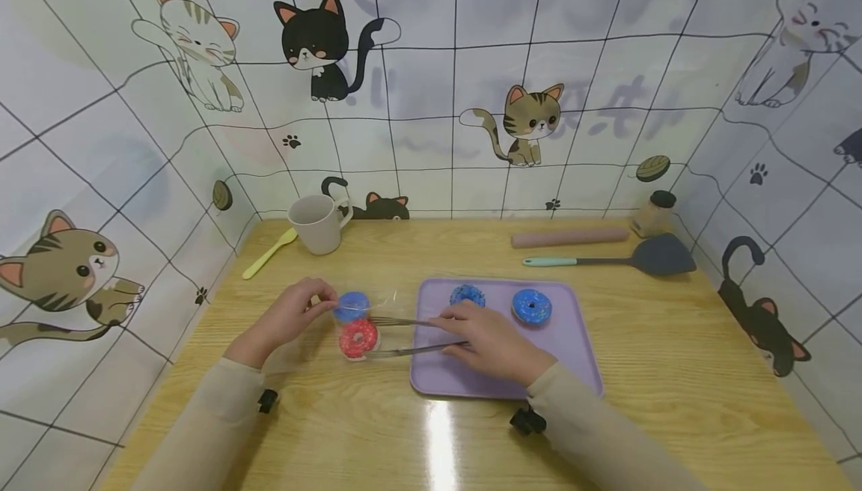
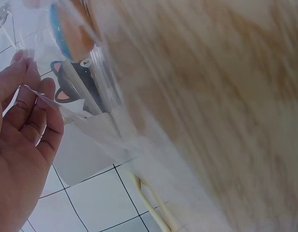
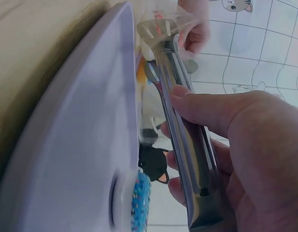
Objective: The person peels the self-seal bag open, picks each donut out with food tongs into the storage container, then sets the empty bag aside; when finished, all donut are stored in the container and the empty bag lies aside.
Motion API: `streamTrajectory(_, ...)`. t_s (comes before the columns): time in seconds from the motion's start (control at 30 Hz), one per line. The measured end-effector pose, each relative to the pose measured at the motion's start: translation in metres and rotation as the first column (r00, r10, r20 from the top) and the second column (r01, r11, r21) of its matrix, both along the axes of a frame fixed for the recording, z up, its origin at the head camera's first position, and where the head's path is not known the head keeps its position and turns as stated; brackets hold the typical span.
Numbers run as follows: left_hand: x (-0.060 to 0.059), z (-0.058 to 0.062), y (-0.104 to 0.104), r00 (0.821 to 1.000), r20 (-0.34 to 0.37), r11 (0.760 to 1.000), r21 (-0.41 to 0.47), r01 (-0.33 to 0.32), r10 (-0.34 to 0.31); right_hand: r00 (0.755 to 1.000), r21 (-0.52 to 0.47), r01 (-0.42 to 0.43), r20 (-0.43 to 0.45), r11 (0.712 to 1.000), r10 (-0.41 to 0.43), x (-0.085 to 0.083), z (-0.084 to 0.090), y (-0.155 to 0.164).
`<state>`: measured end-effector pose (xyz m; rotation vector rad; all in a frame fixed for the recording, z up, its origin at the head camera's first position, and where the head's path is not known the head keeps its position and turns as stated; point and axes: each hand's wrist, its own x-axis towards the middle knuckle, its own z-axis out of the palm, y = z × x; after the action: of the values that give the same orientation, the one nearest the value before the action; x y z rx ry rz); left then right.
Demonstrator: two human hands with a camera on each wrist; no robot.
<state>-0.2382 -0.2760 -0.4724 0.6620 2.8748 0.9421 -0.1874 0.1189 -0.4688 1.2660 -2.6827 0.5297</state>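
While the left hand (image 1: pixel 286 319) holds a clear bag (image 1: pixel 360 322) open, the right hand (image 1: pixel 488 341) grasps tongs (image 1: pixel 404 335) at its mouth; two donuts (image 1: pixel 358 337) look bagged, two wait on the tray (image 1: pixel 572 360).

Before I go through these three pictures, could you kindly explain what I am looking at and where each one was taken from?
No machine here: a person works with bare hands, wearing one camera on the head and one on each wrist. The wide picture is the head view; the two close ones look along each hand. The left hand holds open a clear plastic bag with a blue doughnut and a red doughnut at its mouth. The right hand grips metal tongs reaching to the red one. Two more blue doughnuts lie on a purple tray. Behind on the wooden table are a mug, a spatula and a rolling pin.
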Motion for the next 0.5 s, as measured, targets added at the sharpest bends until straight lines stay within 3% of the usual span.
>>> streamTrajectory(0.33,-0.001,-0.003,-0.002,1.0,-0.014,1.0,-0.017,-0.015,0.015,0.998,-0.04,0.06,-0.032,0.997,-0.061,0.01,0.004,0.037)
streamTrajectory(0.5,0.001,-0.003,-0.002,1.0,-0.022,1.0,-0.014,-0.009,0.009,0.993,-0.063,0.038,-0.112,0.997,-0.045,0.013,0.003,0.058)
